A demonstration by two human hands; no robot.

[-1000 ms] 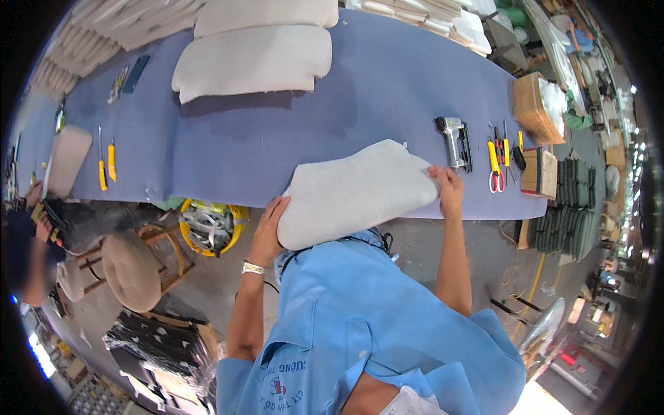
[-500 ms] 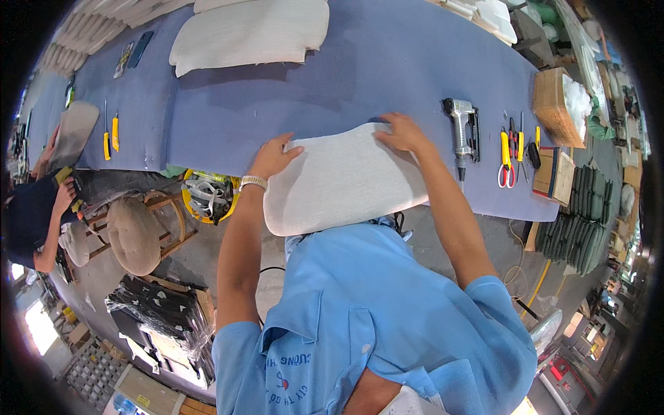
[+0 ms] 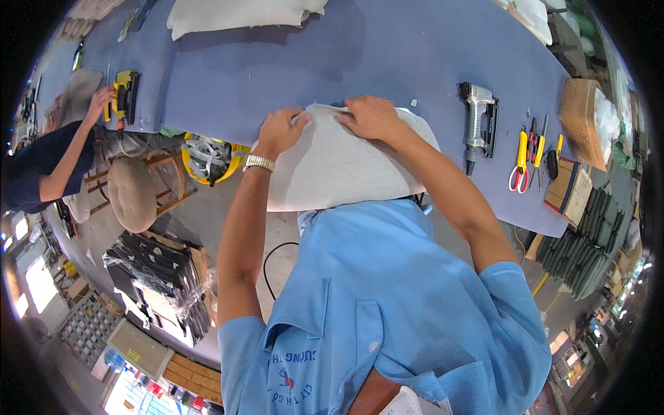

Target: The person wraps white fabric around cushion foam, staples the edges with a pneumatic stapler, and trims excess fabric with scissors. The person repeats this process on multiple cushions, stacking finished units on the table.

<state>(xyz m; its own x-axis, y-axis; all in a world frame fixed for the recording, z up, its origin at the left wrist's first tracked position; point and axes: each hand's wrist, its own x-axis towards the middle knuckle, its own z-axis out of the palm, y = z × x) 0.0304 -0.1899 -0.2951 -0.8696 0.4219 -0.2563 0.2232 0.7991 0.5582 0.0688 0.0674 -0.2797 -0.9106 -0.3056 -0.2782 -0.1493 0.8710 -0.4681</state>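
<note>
A pale grey fabric-covered pad point(image 3: 346, 173) lies at the table's near edge, its near part overhanging toward my shirt. My left hand point(image 3: 282, 131), with a metal-band watch at the wrist, pinches its far edge, thumb on the cloth. My right hand point(image 3: 370, 119) curls over the same edge farther right, fingers closed on the fabric. Between my hands the cloth is raised and puckered. What lies beneath the far edge is hidden. A silver pneumatic staple gun point(image 3: 478, 119) rests to the right of the pad.
Scissors point(image 3: 519, 162), screwdrivers point(image 3: 540, 149) and a carton point(image 3: 586, 117) are on the right. More pale fabric point(image 3: 242, 15) lies at the back. Leftward, a co-worker's hand point(image 3: 102, 102) is beside a yellow staple gun point(image 3: 125, 98); a yellow helmet point(image 3: 211, 158) sits below the table's edge.
Both hands have moved closer together along the pad's far edge, and the cloth there is now bunched. The co-worker has reached onto the table, where the yellow staple gun now lies.
</note>
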